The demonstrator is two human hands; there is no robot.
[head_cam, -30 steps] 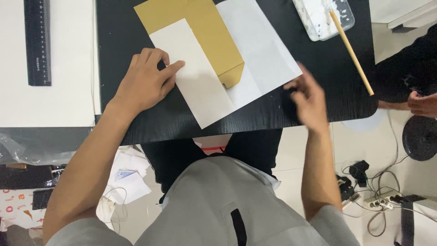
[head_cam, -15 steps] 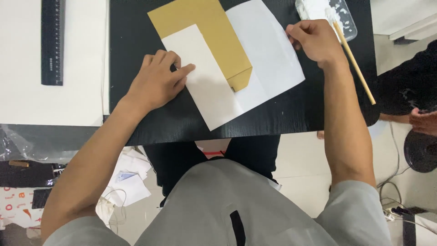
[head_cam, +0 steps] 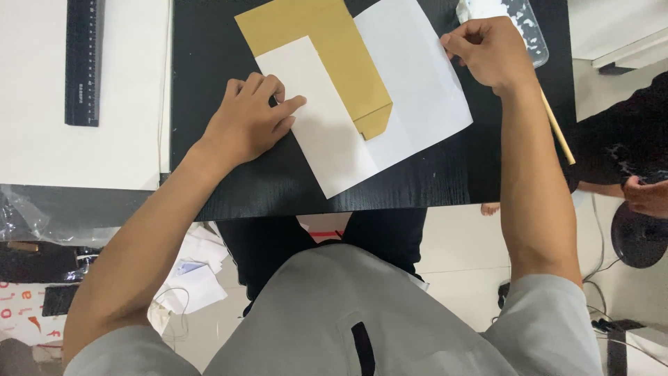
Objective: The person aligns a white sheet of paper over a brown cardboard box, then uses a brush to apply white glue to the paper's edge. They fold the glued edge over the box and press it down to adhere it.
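Note:
A brown paper envelope point(head_cam: 320, 35) lies on a black table point(head_cam: 431, 181), between a narrow white sheet point(head_cam: 327, 139) that overlaps its left side and a wider white sheet point(head_cam: 417, 76) beneath its right side. My left hand point(head_cam: 243, 122) rests on the narrow sheet's left edge, fingers bent, index fingertip pressing the paper down. My right hand point(head_cam: 490, 52) is at the wide sheet's far right edge, thumb and fingers pinched on that edge. It partly covers a thin wooden stick point(head_cam: 560, 136).
A clear plastic tray point(head_cam: 525, 31) sits at the table's far right corner. A black ruler point(head_cam: 83, 63) lies on a white surface point(head_cam: 42, 153) to the left. Another person's hand point(head_cam: 647, 195) shows at the right edge. Papers and cables litter the floor below.
My right hand has moved from the table's near edge up to the far right edge of the wide white sheet. My left hand has stayed on the narrow sheet.

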